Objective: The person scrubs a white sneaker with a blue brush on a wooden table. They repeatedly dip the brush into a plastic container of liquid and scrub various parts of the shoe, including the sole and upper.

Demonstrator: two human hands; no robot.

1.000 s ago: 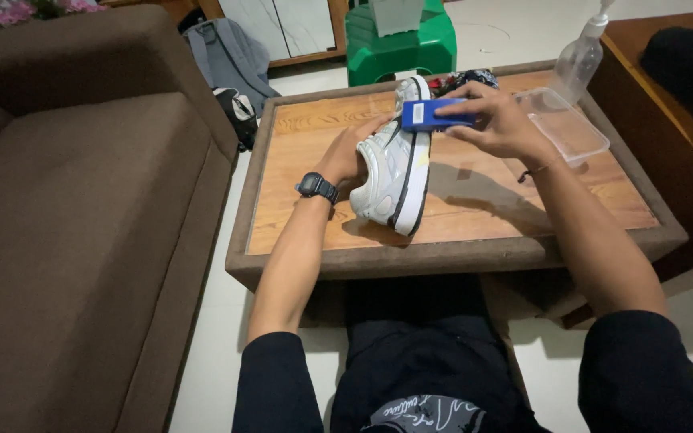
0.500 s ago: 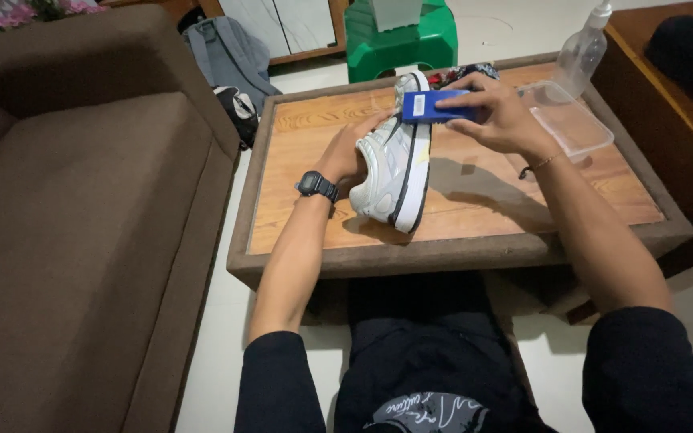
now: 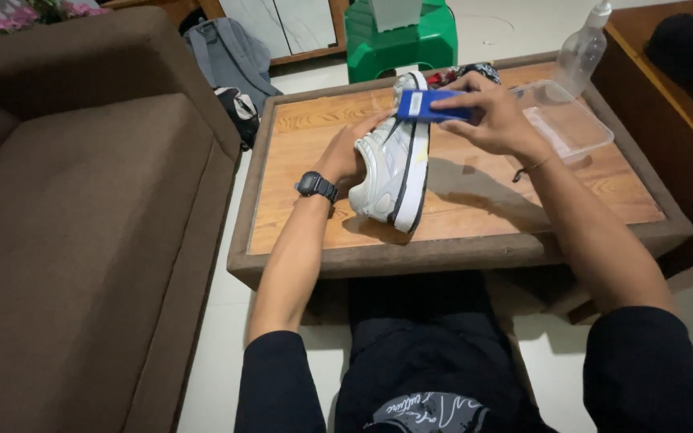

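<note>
Since half a second ago the blue block (image 3: 435, 105) has slid slightly up toward the toe of the shoe (image 3: 393, 164), and little else has shifted. From the brown sofa (image 3: 82, 224) rightward: the left hand (image 3: 348, 152), watch on its wrist, grips the shoe's upper, propping it on edge on the wooden table (image 3: 475, 200). The right hand (image 3: 495, 116) clasps the block against the sole, near a clear tray (image 3: 575, 128) and spray bottle (image 3: 581, 52).

Bare tabletop (image 3: 475, 200) nr side; tub (image 3: 567, 120), bottle (image 3: 581, 52) far right
</note>
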